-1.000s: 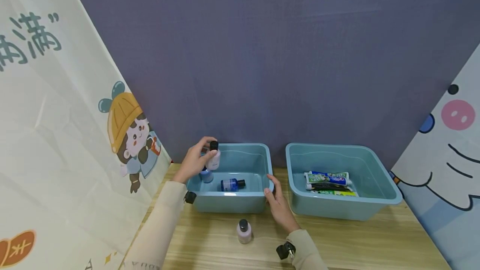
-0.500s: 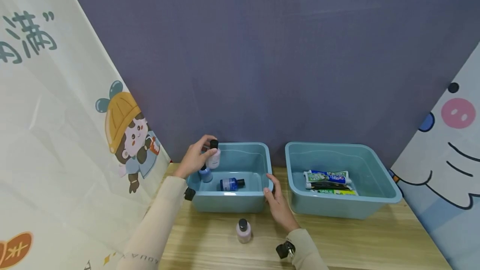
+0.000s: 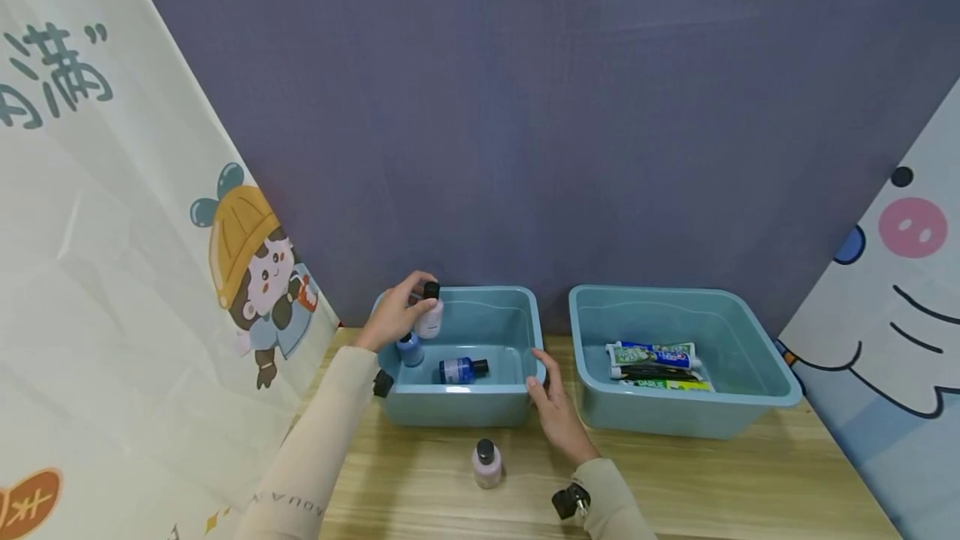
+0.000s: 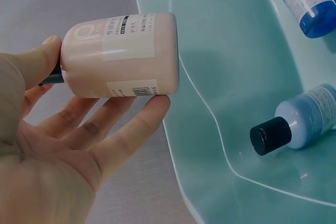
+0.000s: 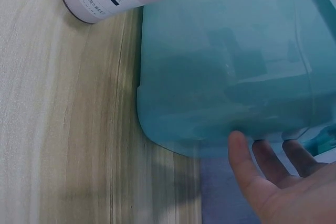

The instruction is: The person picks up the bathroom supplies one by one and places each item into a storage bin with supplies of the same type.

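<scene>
Over the left end of a blue-green plastic bin (image 3: 465,407), my left hand (image 3: 395,317) grips a pale pink bottle (image 4: 121,56) by its black-capped end, thumb and fingers around it. Inside the bin, a light blue bottle (image 3: 410,350) with a black cap stands at the left, below that hand. A dark blue bottle (image 3: 457,370) lies on its side on the bin floor. My right hand (image 3: 557,411) touches the bin's front right corner, its fingertips against the outer wall and rim. Another pale pink bottle (image 3: 487,467) stands upright on the table in front of the bin.
A second blue-green bin (image 3: 675,419) stands to the right, with toothpaste tubes (image 3: 654,355) and a yellow-green Darlie pack (image 3: 667,386) inside. Both bins are on a wooden table (image 3: 420,490) close to a dark backdrop (image 3: 480,148). Printed sheets hang at both sides.
My left hand stays above the bin with the pale pink bottle, shifting only very slightly. The right hand keeps its place at the corner. The bottles in the bin stay put.
</scene>
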`<state>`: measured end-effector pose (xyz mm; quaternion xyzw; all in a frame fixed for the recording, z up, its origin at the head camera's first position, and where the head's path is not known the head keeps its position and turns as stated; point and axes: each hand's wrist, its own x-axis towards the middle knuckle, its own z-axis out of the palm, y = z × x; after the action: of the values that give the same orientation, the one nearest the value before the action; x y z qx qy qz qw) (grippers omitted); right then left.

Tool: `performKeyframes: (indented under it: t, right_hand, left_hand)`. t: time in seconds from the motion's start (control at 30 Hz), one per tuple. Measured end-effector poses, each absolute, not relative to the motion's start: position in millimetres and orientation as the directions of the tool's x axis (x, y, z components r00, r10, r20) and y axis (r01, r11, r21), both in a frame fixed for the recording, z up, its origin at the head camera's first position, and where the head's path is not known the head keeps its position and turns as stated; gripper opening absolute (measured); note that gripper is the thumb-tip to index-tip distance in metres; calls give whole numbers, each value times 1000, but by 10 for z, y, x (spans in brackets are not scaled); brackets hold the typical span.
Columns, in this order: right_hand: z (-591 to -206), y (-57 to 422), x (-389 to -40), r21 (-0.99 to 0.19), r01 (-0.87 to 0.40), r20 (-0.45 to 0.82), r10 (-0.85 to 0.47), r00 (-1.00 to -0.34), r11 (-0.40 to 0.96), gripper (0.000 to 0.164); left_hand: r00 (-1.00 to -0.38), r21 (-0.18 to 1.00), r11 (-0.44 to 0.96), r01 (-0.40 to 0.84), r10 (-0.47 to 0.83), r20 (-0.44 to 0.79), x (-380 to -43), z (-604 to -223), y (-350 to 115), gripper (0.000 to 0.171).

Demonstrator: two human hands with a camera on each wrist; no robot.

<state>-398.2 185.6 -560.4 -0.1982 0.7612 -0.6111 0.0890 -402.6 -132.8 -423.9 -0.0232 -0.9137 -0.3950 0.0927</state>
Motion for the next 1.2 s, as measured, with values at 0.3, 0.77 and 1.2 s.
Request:
performKeyframes:
  t: [0.3, 0.77, 1.2]
  right_hand:
    - [-5606, 1857, -3974, -967, -186, 102, -406, -908, 173, 48]
    - [-5606, 1855, -3972, -969, -183, 103, -402, -910, 167, 49]
    - [-5609, 1845, -3973, -968, -185, 101, -411, -906, 169, 48]
  left_hand:
    - [-987, 697, 711, 88, -31, 157, -4063, -4259, -1355, 28]
    - [-995, 601, 799, 10, -50, 84, -4172, -4302, -1389, 26]
    - [-968, 511, 859, -22, -146, 204, -4257, -4225, -1386, 15]
